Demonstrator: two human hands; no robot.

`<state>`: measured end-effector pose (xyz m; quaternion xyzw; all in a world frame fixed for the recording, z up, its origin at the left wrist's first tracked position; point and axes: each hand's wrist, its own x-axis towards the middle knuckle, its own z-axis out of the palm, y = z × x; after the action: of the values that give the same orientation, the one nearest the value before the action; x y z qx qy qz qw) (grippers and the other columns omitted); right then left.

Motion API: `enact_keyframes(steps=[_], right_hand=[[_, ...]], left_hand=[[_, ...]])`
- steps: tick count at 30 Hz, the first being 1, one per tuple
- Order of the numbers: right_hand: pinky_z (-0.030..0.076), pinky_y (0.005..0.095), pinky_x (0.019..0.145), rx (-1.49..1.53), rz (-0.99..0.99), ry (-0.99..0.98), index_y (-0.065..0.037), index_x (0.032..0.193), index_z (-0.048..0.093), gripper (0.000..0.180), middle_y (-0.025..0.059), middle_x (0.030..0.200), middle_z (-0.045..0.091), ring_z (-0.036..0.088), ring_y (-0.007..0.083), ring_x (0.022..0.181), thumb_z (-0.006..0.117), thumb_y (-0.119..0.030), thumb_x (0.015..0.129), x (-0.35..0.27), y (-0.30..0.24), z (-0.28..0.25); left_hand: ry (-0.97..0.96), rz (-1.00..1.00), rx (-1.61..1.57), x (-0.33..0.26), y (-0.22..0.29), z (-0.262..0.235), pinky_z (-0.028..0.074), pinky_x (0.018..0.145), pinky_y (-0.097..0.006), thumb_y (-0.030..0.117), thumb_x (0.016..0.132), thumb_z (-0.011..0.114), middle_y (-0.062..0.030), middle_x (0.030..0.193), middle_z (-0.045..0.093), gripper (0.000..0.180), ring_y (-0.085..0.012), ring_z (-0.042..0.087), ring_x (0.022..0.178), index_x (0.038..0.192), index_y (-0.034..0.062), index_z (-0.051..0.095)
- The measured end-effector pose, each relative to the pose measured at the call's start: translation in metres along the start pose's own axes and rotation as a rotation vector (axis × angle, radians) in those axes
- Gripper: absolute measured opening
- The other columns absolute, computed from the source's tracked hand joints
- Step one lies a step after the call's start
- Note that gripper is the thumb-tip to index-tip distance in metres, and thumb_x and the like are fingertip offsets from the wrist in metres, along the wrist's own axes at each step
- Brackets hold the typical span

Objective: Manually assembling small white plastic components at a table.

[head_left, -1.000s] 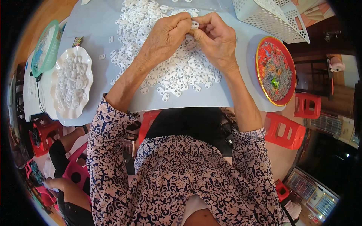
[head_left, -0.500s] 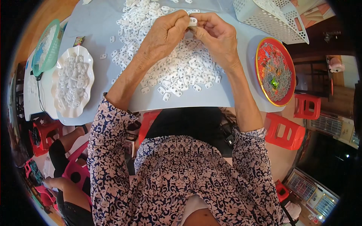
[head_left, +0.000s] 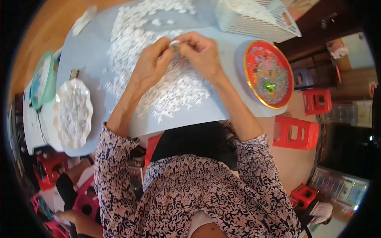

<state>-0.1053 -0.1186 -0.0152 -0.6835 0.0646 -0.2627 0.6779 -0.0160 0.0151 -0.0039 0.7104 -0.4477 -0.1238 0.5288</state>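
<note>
Two hands pinch one small white piece above a heap of the same pieces.

The small white piece (head_left: 175,43) sits between the fingertips of the left hand (head_left: 152,63) and right hand (head_left: 202,53), each grip closed tight on it, just over the heap of white pieces (head_left: 158,67), too many to count, spread on the grey tabletop (head_left: 91,59). One white scalloped dish (head_left: 73,113) full of pieces lies near the left edge, one green-rimmed dish (head_left: 43,79) beyond it. One round red tray (head_left: 268,74) sits at the right edge, one white slatted basket (head_left: 254,18) at the far edge. Bare tabletop shows between heap and scalloped dish. Three red stools (head_left: 295,133) stand on the floor to the right.
</note>
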Motion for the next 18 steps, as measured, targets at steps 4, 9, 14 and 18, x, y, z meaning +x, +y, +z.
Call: enact_keyframes(steps=[4,9,14,18], right_hand=[[0.044,0.0211,0.055,-0.044,0.036,0.018,0.001,0.085,0.062,0.006,0.0016,0.069,0.061,0.053,0.0047,0.061,0.060,-0.003,0.082,-0.001,-0.012,0.000],[0.042,0.0230,0.052,-0.429,-0.207,0.232,-0.001,0.087,0.065,0.012,-0.0015,0.064,0.059,0.049,0.0047,0.057,0.064,-0.012,0.082,0.018,-0.053,-0.043],[0.046,0.0296,0.057,-0.708,-0.365,0.426,0.001,0.083,0.060,0.011,0.0138,0.066,0.059,0.058,0.0187,0.061,0.063,-0.009,0.081,0.058,-0.078,-0.128],[0.047,0.0271,0.056,-0.979,-0.402,0.345,-0.001,0.087,0.063,0.012,0.0076,0.066,0.062,0.059,0.0144,0.060,0.064,-0.010,0.080,0.039,-0.071,-0.091]], left_hand=[[-0.019,-0.075,-0.214,0.002,-0.012,0.003,0.036,0.054,-0.023,0.011,0.088,0.050,0.0021,0.065,0.048,0.013,-0.0064,0.043,0.060,0.083,0.0010,0.056],[0.055,-0.074,-0.256,0.000,-0.004,-0.005,0.037,0.058,-0.021,0.014,0.091,0.048,0.0004,0.069,0.051,0.018,-0.0066,0.045,0.064,0.082,0.0008,0.056],[0.140,-0.061,-0.256,0.007,0.000,-0.002,0.037,0.061,-0.022,0.021,0.092,0.046,-0.0003,0.068,0.050,0.024,-0.0071,0.045,0.066,0.082,0.0014,0.055],[0.201,-0.051,-0.258,0.006,-0.007,-0.005,0.037,0.060,-0.022,0.022,0.092,0.046,-0.0001,0.065,0.050,0.025,-0.0074,0.044,0.064,0.082,0.0012,0.055]])
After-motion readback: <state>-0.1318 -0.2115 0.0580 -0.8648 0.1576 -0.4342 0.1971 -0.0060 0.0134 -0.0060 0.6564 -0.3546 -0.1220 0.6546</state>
